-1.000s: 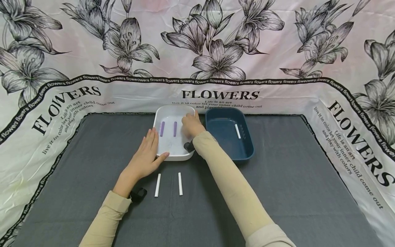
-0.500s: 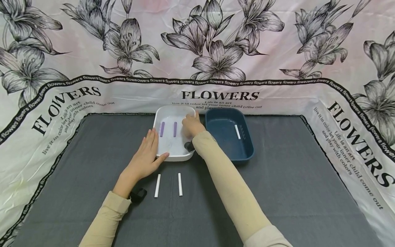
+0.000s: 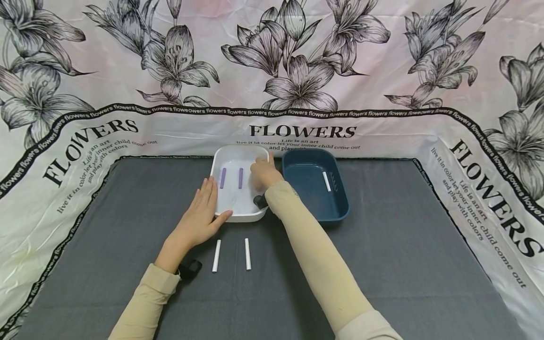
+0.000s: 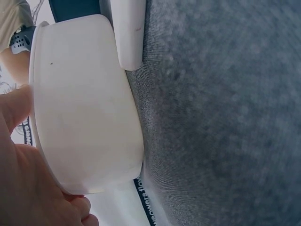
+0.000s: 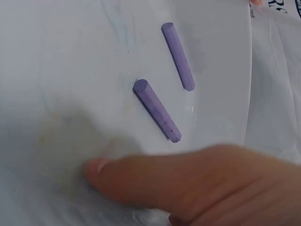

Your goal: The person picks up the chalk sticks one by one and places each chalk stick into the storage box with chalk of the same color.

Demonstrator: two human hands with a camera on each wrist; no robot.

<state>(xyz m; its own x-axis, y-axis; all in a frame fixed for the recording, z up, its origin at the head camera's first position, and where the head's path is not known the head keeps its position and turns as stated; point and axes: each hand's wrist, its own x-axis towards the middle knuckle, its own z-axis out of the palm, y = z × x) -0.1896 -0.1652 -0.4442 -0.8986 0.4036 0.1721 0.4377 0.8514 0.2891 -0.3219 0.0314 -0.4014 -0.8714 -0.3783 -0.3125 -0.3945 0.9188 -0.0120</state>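
My left hand rests on the near left corner of a white tray, its fingers straight along the left side and its thumb on the near rim. In the left wrist view, that thumb touches the rim of the tray's outer wall. My right hand is bent over the tray's right side. Its thumb shows in the right wrist view, but the other fingers and anything under them are hidden. Two purple chalk sticks, a left one and a right one, lie side by side in the tray.
A dark blue tray stands right beside the white one, with a white chalk stick inside. On the grey cloth before the trays lie two more white sticks, one left and one right. Flower-printed fabric hangs behind.
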